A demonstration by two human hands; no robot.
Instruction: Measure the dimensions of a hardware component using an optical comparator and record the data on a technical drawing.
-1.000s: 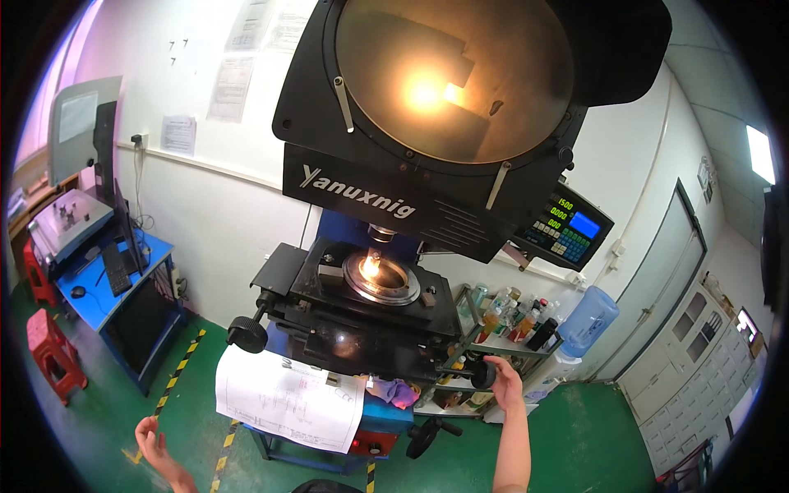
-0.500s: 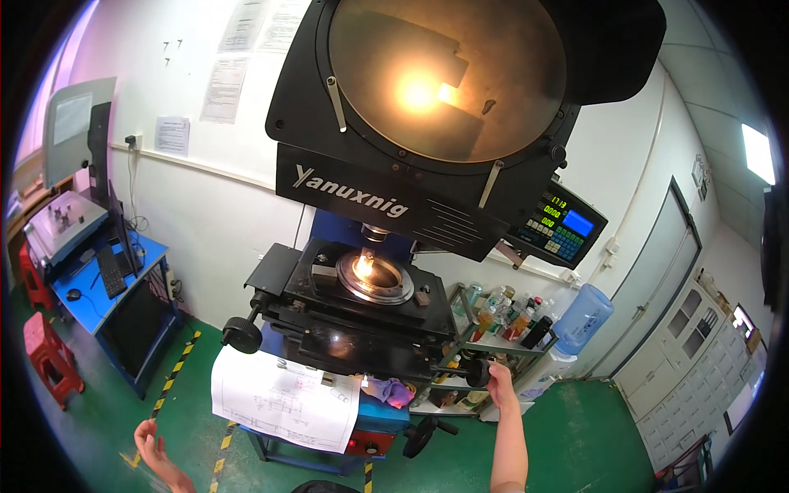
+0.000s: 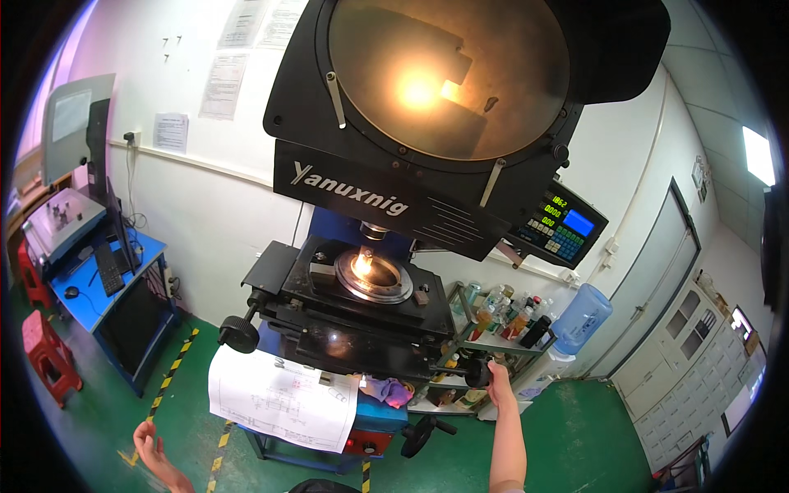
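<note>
My right hand is closed on the black round knob at the right end of a profile projector's stage. Off to the lower left, my left hand hangs in the air with loosely curled fingers, holding nothing. A small brightly lit piece sits on the round glass of the stage, under the lens. Above, the big round screen glows orange and shows a dark stepped shadow. To its right is a digital readout with green digits and a blue panel.
A drawing sheet hangs below the stage beside a purple cloth. Another black knob and a crank handwheel stick out. Behind stand a bottle shelf, a water dispenser, a blue desk and red stools.
The top line of digits on the readout has changed. The stepped shadow on the screen sits very slightly further right. Both hands keep nearly the same places, the right one still on the knob.
</note>
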